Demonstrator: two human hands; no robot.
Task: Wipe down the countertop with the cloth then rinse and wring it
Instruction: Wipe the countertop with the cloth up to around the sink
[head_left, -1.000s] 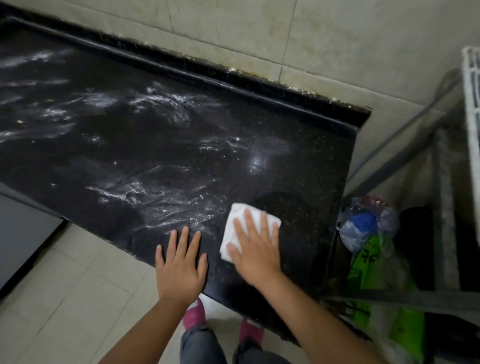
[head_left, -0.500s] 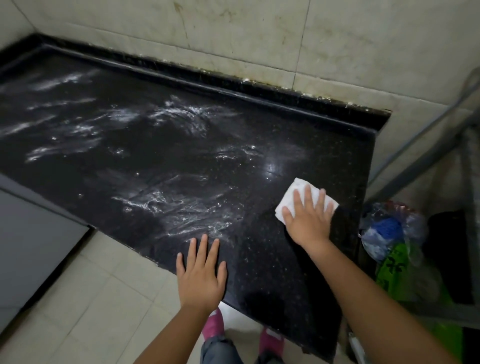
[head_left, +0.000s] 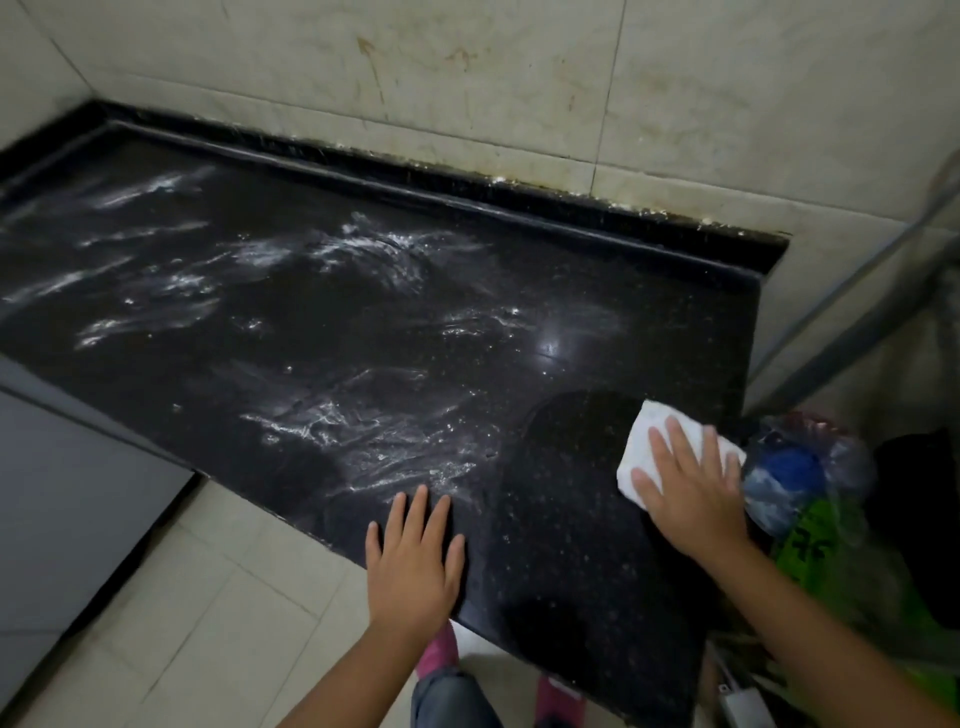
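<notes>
A folded white cloth (head_left: 644, 441) lies flat on the black stone countertop (head_left: 363, 322), right at its right-hand edge. My right hand (head_left: 691, 488) presses down on the cloth with straight, spread fingers and covers its near half. My left hand (head_left: 413, 561) rests flat on the counter's front edge, fingers straight, holding nothing. White streaky residue covers the middle and left of the counter. The patch around the cloth looks dark and free of streaks.
A tiled wall (head_left: 467, 78) rises behind a raised black lip at the counter's back. Just past the right edge sit plastic bags (head_left: 800, 478), one clear with blue contents, one green. A grey cabinet front (head_left: 62, 493) stands lower left, above a tiled floor (head_left: 218, 623).
My right hand has slid the cloth rightward across the counter to the right-hand edge. My left hand has stayed planted on the front edge.
</notes>
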